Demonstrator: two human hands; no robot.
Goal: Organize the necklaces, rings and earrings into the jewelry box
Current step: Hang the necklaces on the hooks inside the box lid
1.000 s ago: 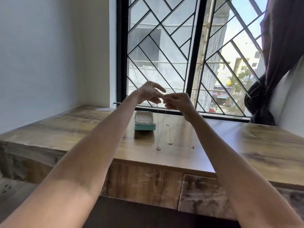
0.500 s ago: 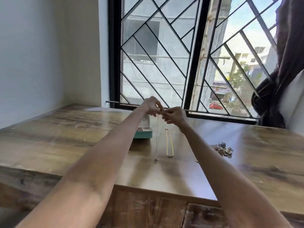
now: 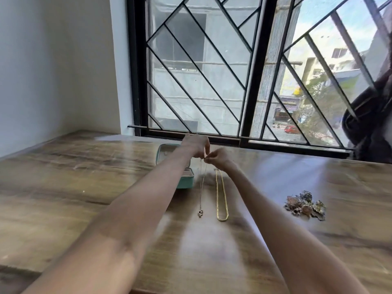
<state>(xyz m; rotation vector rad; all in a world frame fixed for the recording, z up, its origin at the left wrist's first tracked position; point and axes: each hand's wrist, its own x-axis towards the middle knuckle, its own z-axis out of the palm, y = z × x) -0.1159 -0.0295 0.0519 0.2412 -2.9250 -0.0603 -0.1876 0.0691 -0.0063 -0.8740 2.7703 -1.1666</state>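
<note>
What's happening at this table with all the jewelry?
A person is sorting jewelry into a small teal jewelry box that stands open on the wooden table. Both hands, the left hand and the right hand, pinch the top ends of a thin silver necklace, seemingly at its clasp; its pendant hangs down near the tabletop. A gold chain lies flat just right of it, and a pile of small pieces waits farther right.

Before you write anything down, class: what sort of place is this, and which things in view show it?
Probably a room in a home, upstairs. A wooden table stands against a barred window that overlooks a street, a dark curtain hangs beside it, and a teal jewelry box lies open.
</note>
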